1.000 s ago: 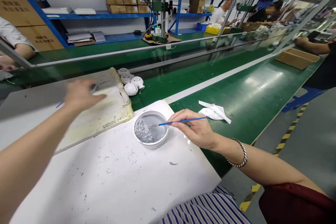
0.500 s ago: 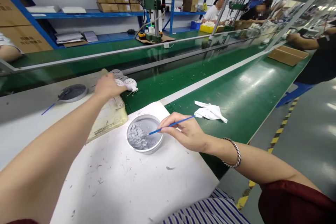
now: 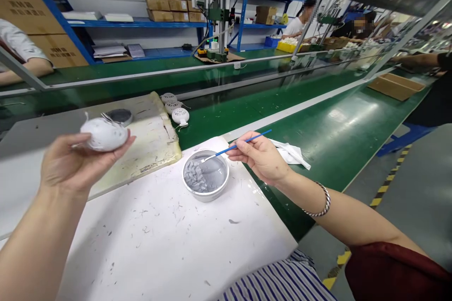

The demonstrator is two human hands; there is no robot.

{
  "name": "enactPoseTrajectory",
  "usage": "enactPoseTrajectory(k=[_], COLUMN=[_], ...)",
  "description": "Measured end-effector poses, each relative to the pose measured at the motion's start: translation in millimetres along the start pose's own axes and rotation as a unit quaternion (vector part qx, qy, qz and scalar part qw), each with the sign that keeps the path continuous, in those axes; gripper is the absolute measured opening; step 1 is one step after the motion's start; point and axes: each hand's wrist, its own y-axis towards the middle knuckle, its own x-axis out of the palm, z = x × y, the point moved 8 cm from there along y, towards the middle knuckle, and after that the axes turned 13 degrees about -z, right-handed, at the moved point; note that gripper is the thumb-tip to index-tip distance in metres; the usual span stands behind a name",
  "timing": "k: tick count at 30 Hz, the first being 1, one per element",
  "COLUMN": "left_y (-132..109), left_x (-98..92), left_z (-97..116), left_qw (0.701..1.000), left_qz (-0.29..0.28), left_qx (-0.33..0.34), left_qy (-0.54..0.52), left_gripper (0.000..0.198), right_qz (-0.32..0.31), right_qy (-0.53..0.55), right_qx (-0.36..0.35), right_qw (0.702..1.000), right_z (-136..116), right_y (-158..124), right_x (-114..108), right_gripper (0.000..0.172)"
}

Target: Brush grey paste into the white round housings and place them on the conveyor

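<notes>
My left hand (image 3: 76,164) grips a white rounded plastic piece (image 3: 106,134), thumb on one side and fingers beneath, raised over the left side of the bench. Between thumb and fingers, my right hand (image 3: 259,156) pinches a thin blue paintbrush (image 3: 235,146). Its pale tip is over a round white dish (image 3: 205,196) of thick grey paste, close to the paste; whether they touch I cannot tell. Several white slotted round pieces with thin strings (image 3: 180,116) lie on the green bench past the board.
A worn yellow-edged board (image 3: 148,148) lies left of the dish, with a second grey-filled dish (image 3: 120,116) on it. White paste-flecked sheet (image 3: 169,240) covers the near bench. A crumpled white cloth (image 3: 291,154) lies right. A cardboard tray (image 3: 395,86) and co-workers are farther off.
My left hand has come back from the group of white pieces, moving left and nearer with one in it. My right hand has lifted the brush slightly from the paste.
</notes>
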Motion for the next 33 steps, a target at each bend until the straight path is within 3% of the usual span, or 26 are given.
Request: enactPoseTrajectory(k=[5, 12, 14, 19, 27, 33], left_y=[-28, -60, -65, -62, -64, -75], left_x=[11.6, 43.0, 45.8, 43.7, 31.5, 43.6], left_z=[-36, -66, -68, -61, -74, -78], left_qw=[0.995, 0.985, 0.982, 0.988, 0.979, 0.969], left_qz=[0.053, -0.04, -0.058, -0.047, -0.015, 0.022], left_qx=[-0.083, -0.161, -0.175, -0.134, -0.199, -0.235], left_qy=[-0.024, -0.041, -0.037, -0.058, -0.052, -0.075], left_gripper=[0.05, 0.06, 0.064, 0.065, 0.061, 0.028], right_qz=[0.003, 0.012, 0.018, 0.02, 0.014, 0.023], right_qy=[-0.016, -0.083, -0.1, -0.134, -0.135, -0.094], right_qx=[-0.014, -0.045, -0.045, -0.043, -0.051, -0.043], right_qw=[1.0, 0.995, 0.994, 0.99, 0.989, 0.994], right_z=[-13, -24, -22, -19, -23, -27], right_y=[2, 1, -1, -5, -5, 0], right_x=[3, -1, -4, -7, -3, -3], right_gripper=[0.027, 0.022, 0.023, 0.023, 0.022, 0.023])
